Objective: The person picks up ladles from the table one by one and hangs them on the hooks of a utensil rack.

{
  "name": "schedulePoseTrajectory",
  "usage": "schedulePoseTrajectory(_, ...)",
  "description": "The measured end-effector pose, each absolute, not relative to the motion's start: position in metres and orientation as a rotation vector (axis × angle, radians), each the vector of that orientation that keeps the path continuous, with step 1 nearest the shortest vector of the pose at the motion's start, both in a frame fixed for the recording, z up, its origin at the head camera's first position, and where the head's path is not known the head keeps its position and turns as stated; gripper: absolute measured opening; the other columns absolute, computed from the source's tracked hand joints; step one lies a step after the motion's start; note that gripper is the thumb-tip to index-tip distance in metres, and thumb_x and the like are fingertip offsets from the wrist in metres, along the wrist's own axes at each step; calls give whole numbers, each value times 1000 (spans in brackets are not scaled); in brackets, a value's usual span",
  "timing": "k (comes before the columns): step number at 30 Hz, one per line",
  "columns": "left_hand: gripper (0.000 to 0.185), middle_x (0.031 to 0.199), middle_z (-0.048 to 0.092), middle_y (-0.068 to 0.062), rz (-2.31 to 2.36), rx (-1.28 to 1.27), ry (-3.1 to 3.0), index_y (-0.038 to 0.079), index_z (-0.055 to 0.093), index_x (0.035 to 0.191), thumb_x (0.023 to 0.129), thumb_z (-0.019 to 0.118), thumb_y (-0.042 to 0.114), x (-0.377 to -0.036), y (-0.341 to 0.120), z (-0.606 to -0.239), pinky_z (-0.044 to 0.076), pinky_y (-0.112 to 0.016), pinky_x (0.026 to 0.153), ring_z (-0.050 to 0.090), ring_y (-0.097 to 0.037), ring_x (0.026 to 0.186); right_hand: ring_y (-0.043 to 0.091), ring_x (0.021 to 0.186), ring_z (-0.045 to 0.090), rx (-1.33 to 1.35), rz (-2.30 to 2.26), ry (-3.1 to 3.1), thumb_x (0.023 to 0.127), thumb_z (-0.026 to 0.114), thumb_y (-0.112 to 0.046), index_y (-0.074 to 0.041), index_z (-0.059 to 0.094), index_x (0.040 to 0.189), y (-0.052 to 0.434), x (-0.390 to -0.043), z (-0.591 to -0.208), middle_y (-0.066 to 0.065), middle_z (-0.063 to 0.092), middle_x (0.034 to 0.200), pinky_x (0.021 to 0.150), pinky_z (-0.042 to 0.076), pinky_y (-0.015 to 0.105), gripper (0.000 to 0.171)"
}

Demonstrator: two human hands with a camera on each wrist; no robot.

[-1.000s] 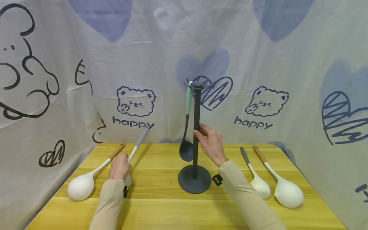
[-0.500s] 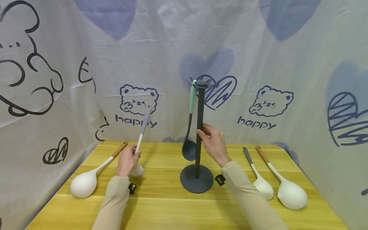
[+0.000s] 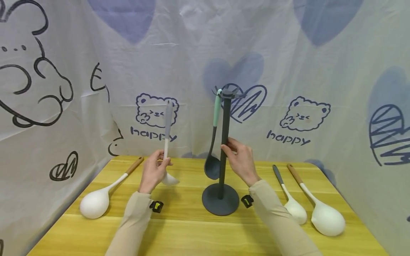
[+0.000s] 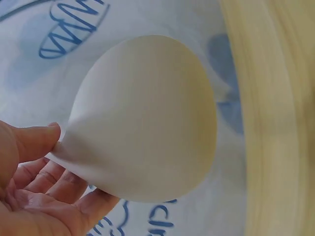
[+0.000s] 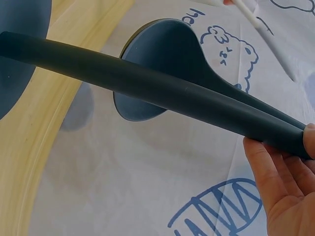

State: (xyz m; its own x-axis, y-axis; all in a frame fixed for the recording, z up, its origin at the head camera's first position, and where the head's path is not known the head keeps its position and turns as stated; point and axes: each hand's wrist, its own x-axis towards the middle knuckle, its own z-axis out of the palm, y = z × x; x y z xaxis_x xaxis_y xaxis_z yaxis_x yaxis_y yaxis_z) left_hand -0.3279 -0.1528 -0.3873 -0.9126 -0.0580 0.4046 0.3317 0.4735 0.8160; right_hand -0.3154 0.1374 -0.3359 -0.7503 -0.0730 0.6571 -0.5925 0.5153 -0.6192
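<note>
My left hand [image 3: 154,171] pinches a white ladle with a grey handle [image 3: 168,119] low on its stem, handle pointing up. Its rounded white bowl [image 4: 147,123] fills the middle of the left wrist view, beyond the thumb and fingers. At the centre of the table, my right hand [image 3: 241,160] grips the post of a dark utensil stand [image 3: 225,128] between thumb and fingers. From a hook on the left of the stand's top hangs a dark ladle with a mint green handle [image 3: 217,113]; in the right wrist view its dark bowl [image 5: 162,49] lies behind the post.
On the left of the wooden table [image 3: 179,234] lies a white ladle with a brown handle [image 3: 95,203]. To the right lie a smaller white ladle with a grey handle [image 3: 295,210] and another brown-handled white ladle [image 3: 328,217]. A printed cloth [image 3: 192,71] hangs behind the table.
My left hand has lifted the grey-handled ladle, moved right toward the stand and turned it from slanted to nearly upright. My right hand keeps its grip on the post.
</note>
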Motion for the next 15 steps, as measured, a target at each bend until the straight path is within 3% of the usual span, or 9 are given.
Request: schedulePoseTrajectory(15, 30, 99, 75, -16, -1348, -404, -2145, 4, 66, 124, 94, 65, 10, -325, -129, -377, 59, -45, 83, 73, -29, 93, 26, 98, 72, 536, 1194, -2192, 96, 63, -24, -8, 71, 116, 138, -318, -338, 11, 75, 106, 79, 61, 40, 26)
